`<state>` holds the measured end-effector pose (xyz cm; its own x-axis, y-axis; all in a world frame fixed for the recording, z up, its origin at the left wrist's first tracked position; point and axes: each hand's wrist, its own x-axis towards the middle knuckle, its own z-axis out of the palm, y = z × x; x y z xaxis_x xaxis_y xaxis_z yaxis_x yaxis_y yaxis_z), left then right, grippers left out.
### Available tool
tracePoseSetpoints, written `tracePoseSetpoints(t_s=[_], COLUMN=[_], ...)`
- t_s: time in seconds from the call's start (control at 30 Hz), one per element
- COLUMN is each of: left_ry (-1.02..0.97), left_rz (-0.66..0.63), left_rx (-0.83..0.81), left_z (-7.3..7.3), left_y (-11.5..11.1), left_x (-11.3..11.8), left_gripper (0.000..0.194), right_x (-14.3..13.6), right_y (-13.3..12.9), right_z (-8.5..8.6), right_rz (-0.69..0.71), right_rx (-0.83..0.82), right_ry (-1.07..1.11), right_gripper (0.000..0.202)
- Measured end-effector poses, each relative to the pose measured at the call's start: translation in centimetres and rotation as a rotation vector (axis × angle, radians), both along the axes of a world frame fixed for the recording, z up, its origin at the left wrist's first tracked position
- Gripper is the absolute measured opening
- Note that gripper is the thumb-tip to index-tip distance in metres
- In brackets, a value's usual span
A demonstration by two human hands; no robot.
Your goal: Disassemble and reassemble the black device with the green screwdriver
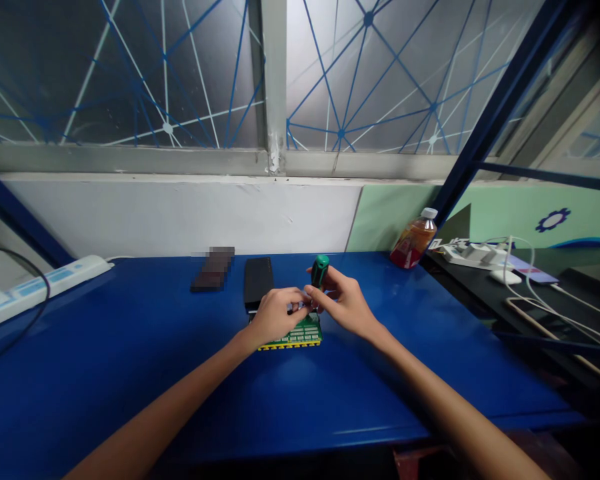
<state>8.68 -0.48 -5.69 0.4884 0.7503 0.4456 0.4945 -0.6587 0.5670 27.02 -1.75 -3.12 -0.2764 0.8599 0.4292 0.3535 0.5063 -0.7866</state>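
My right hand is closed round a screwdriver with a green and black handle, held nearly upright. Its lower end is hidden by my fingers. My left hand has its fingers pinched together close to the fingers of my right hand, near the screwdriver's lower end; what they hold, if anything, is too small to make out. Beneath both hands lies a green tray-like piece with rows of small pale rectangles and a yellow toothed front edge. My left hand covers part of it.
On the blue table, a black flat case lies behind my left hand, and a blurred-out dark object is left of it. A drink bottle stands at the back right. A power strip lies at the left; cables and chargers at the right.
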Motion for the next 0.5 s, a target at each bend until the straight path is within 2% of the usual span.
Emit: tracePoseSetpoints(t_s=[0.13, 0.37, 0.5], left_ry=[0.002, 0.000, 0.006], left_rz=[-0.021, 0.027, -0.007], left_rx=[-0.001, -0.007, 0.004], left_z=[-0.02, -0.11, -0.10], left_y=[0.04, 0.05, 0.02], left_x=[-0.03, -0.05, -0.02], left_gripper=[0.014, 0.013, 0.015], right_x=[0.00, -0.07, -0.08], right_y=[0.00, -0.07, -0.05], right_z=[0.05, 0.15, 0.06], right_rz=[0.001, -0.009, -0.003], right_rx=[0.006, 0.008, 0.001], right_ry=[0.000, -0.006, 0.008], right_gripper=[0.035, 0.035, 0.034])
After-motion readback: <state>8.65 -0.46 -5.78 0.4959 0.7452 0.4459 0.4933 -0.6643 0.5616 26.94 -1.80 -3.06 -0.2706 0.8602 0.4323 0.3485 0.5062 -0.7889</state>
